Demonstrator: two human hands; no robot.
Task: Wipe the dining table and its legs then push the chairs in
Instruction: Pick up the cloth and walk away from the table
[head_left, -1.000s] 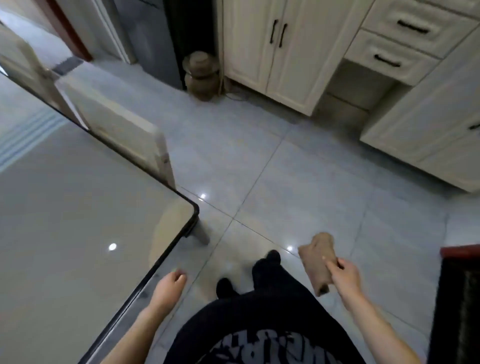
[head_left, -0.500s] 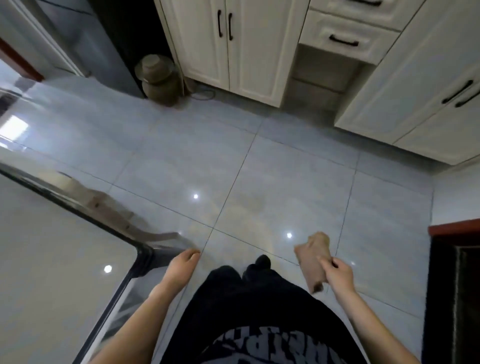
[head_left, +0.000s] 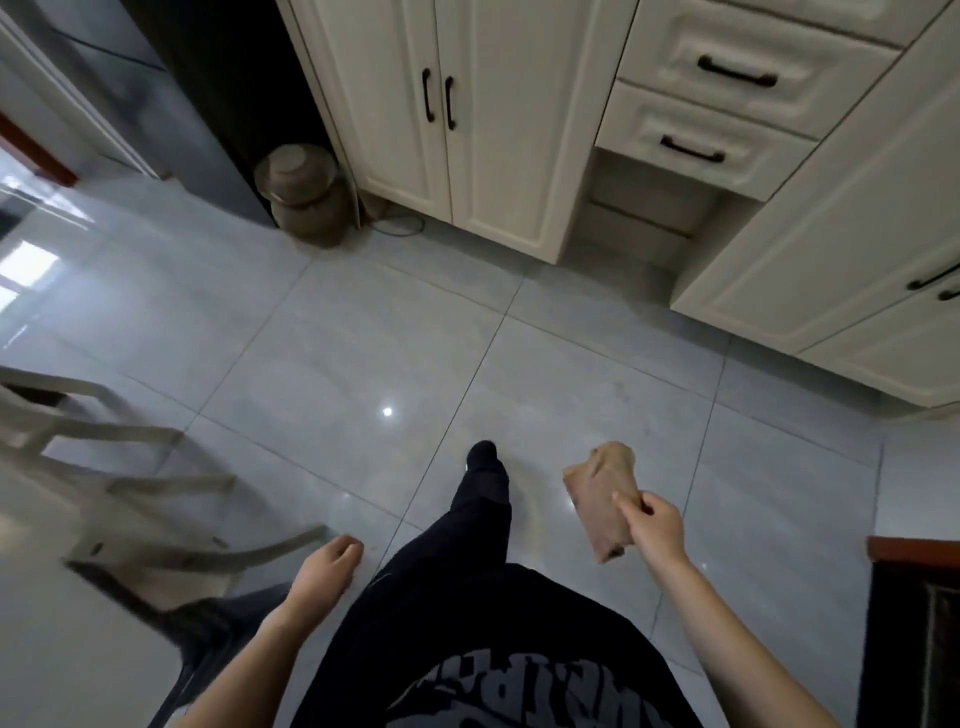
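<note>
My right hand (head_left: 652, 525) holds a folded brown cloth (head_left: 602, 493) out over the floor tiles, right of my leg. My left hand (head_left: 324, 569) hangs empty with loosely curled fingers, just beside the dark-edged corner of the glass dining table (head_left: 62, 649) at the lower left. Pale wooden chair rails (head_left: 156, 483) show blurred through and beside the glass top. The table legs are hidden.
Cream cabinets with black handles (head_left: 498, 119) and drawers (head_left: 727, 104) line the far side. A brown lidded pot (head_left: 301, 192) with a cord stands by a dark fridge (head_left: 171, 104). Grey glossy tiles (head_left: 363, 338) lie ahead. A dark red-edged piece of furniture (head_left: 919, 623) sits at the right.
The view has swung right, away from the table; only its corner stays in view. Both hands keep their pose, the cloth still in the right one. One foot has stepped forward.
</note>
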